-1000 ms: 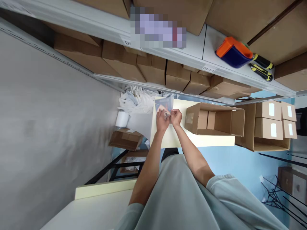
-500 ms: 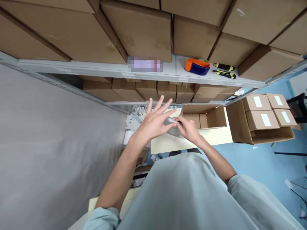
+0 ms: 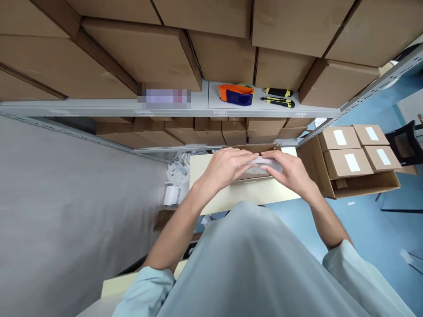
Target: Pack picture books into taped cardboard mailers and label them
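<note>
My left hand [image 3: 226, 165] and my right hand [image 3: 291, 169] face each other, with fingers closed around a small translucent plastic bag [image 3: 260, 161]. A whitish upper edge of the bag shows between the fingertips; what it contains, if anything, I cannot make out. Directly under the hands an open cardboard box [image 3: 246, 180] stands on the pale yellow table [image 3: 211, 200]. My hands and the bag hide much of the box's inside.
Above the hands runs a grey shelf [image 3: 198, 110] loaded with cardboard boxes. An orange and blue tape dispenser [image 3: 237, 94] and yellow-black utility knives [image 3: 278, 97] lie on it. A large carton [image 3: 366, 189] with labelled boxes stands right; white scraps [image 3: 178, 171] lie left.
My left hand, spread open before, has closed on the bag opposite my right hand. Both hands have moved over the open box. The view has shifted to the right.
</note>
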Demonstrator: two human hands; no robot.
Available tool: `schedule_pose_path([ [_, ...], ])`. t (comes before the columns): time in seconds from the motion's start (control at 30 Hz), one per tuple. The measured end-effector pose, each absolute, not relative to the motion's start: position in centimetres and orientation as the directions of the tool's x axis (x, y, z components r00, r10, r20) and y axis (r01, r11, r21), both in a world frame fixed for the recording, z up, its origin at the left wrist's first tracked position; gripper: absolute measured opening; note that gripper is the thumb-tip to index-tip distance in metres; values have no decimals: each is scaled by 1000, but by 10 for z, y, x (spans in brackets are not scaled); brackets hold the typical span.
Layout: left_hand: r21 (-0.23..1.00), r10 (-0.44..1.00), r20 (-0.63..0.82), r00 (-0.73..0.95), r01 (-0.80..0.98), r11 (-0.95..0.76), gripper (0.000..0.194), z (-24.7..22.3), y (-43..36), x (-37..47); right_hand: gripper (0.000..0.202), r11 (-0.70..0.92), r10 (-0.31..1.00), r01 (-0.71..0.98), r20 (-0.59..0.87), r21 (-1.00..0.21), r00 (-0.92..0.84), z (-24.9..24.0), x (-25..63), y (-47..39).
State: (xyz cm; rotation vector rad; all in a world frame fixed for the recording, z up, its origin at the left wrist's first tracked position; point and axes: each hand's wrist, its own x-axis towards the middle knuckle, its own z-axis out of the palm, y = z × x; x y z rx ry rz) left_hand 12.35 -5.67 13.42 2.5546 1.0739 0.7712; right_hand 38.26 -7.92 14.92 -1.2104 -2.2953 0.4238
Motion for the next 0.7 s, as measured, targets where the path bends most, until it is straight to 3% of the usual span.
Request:
schedule_pose_path([
  [0.17,470,801,269,535,653,-594,36,104,-37,149,34,561,810,778,-6,-283,-586,126,409,-36],
  [0.4,437,899,-157,409,845,-308,31,17,-27,159,33,680,625,720,-402,-140,-669,54,384,8],
  [0.57,261,825,-480,298,947,-190,30,-27,-15,169,31,757,492,642,-539,-122,-684,2,356,20],
  [0.7,198,774,-577,261,964,-178,23,-46,-1,179,31,754,483,647,-567,-119,-667,-21,338,23],
])
